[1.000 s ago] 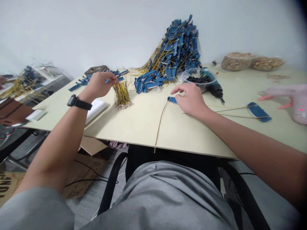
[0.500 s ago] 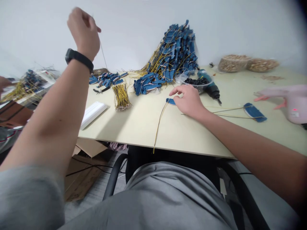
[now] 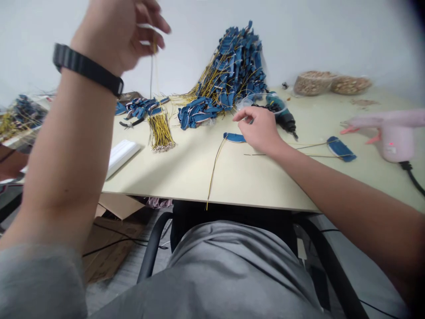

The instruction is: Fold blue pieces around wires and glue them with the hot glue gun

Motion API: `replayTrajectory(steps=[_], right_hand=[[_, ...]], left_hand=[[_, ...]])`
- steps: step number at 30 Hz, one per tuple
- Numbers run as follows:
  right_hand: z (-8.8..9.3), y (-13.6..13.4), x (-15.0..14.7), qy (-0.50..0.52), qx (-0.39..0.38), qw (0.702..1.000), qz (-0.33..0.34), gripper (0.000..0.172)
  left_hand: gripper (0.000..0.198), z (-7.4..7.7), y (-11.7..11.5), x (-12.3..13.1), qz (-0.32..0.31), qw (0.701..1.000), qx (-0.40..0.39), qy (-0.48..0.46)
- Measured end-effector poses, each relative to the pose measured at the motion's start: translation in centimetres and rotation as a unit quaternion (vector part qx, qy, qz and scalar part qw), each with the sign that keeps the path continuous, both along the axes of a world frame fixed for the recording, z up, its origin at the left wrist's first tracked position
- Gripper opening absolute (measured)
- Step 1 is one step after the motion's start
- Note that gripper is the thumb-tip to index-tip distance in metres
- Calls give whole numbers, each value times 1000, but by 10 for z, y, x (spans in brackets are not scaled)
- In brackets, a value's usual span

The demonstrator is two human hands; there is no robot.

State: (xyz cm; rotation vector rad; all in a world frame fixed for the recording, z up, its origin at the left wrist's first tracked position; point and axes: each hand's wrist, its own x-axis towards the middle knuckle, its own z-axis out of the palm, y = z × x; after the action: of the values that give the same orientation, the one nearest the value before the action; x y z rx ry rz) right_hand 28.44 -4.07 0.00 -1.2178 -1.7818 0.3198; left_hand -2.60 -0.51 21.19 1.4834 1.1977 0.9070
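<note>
- Pale laminate tabletop (image 3: pixel 186 177): smooth, flat board.
- Heap of blue plastic connectors (image 3: pixel 232 75): spiky, tangled with yellow wire, at the far edge.
- Pink glue gun (image 3: pixel 393 141): glossy, at right.
- Yellow wire bundle (image 3: pixel 160 133): fine, straight strands.
- Left hand (image 3: pixel 116 31): raised above the table, slightly blurred, pinching a thin wire (image 3: pixel 152 75) that hangs straight down.
- Right hand (image 3: pixel 260 128): open, fingers curved, just beside a flat blue connector (image 3: pixel 234 137) lying on the tabletop, its slender yellow-and-black leads (image 3: pixel 215 170) trailing to the near edge.
</note>
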Motion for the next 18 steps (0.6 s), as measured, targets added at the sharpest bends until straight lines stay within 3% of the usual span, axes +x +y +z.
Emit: replayTrajectory(steps=[3, 6, 9, 11, 18], right_hand=[[6, 1, 1, 70, -26, 997, 15, 28], [14, 0, 0, 173, -94, 980, 37, 30], [23, -4, -1, 262, -180, 947, 54, 35], [29, -9, 0, 286, -219, 930, 66, 37], [34, -16, 4, 248, -255, 931, 81, 40]], left_hand=[[47, -66, -32, 61, -33, 998, -16, -42], [33, -107, -56, 99, -72, 994, -45, -73], [18, -132, -59, 110, -86, 991, -64, -82], [19, -146, -55, 110, -95, 988, -73, -93], [27, -179, -49, 104, -103, 984, -110, -93]])
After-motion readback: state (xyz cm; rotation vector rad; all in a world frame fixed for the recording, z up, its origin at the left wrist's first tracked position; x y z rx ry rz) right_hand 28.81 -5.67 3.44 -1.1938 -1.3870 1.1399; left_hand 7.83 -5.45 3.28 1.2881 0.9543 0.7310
